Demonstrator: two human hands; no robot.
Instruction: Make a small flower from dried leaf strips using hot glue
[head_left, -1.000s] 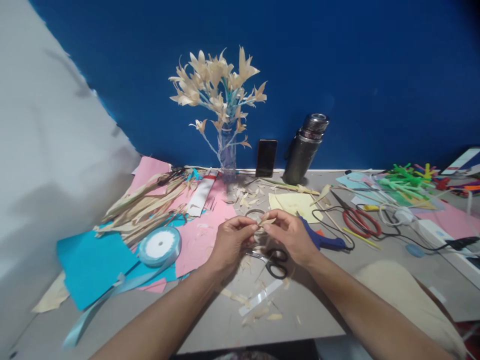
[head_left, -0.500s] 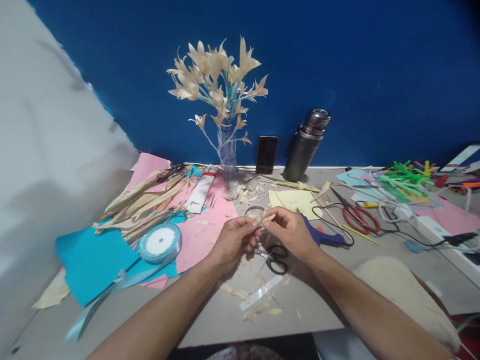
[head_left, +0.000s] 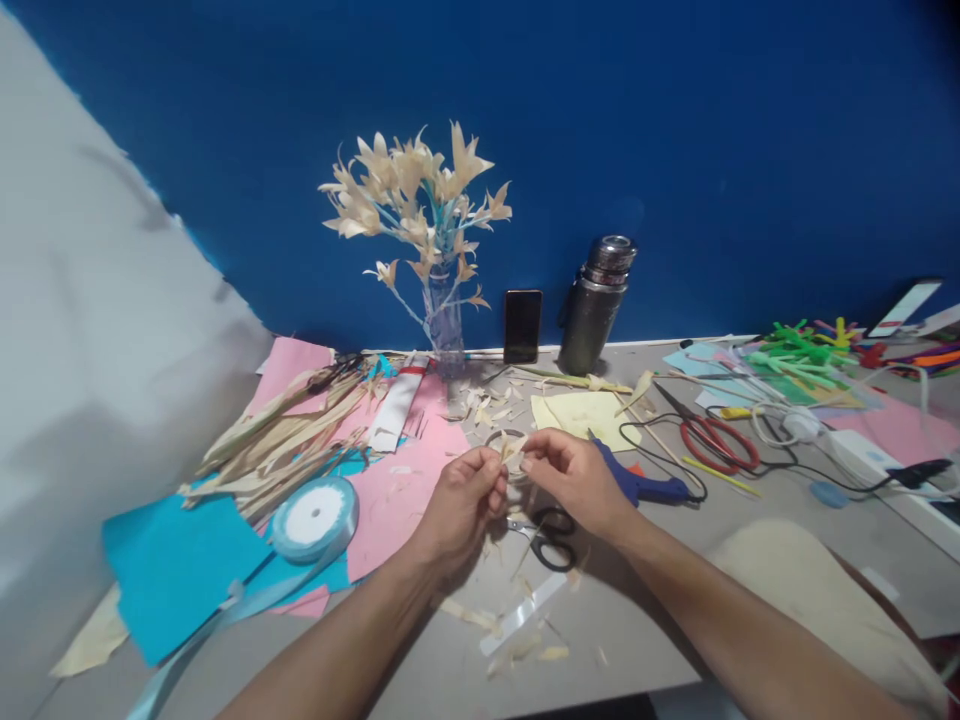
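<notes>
Left grip [head_left: 466, 500] clamped on a pale piece [head_left: 510, 446]

The piece is above the worktop [head_left: 615, 620]; at its right end, the right grip [head_left: 571, 472], closed or apart I cannot tell. Shaping seems in hand, probably calling next for a steady left pinch. Versus 0.5 s ago, the 2 grips' fingertips stand farther apart.

A grey table [head_left: 427, 665] carries a flask [head_left: 592, 322], a clear vase [head_left: 448, 340] and a blue glue gun [head_left: 660, 490]. Black-handled scissors [head_left: 536, 535] lie among pale scraps [head_left: 553, 653], with a yellow sheet [head_left: 585, 418] farther back.
</notes>
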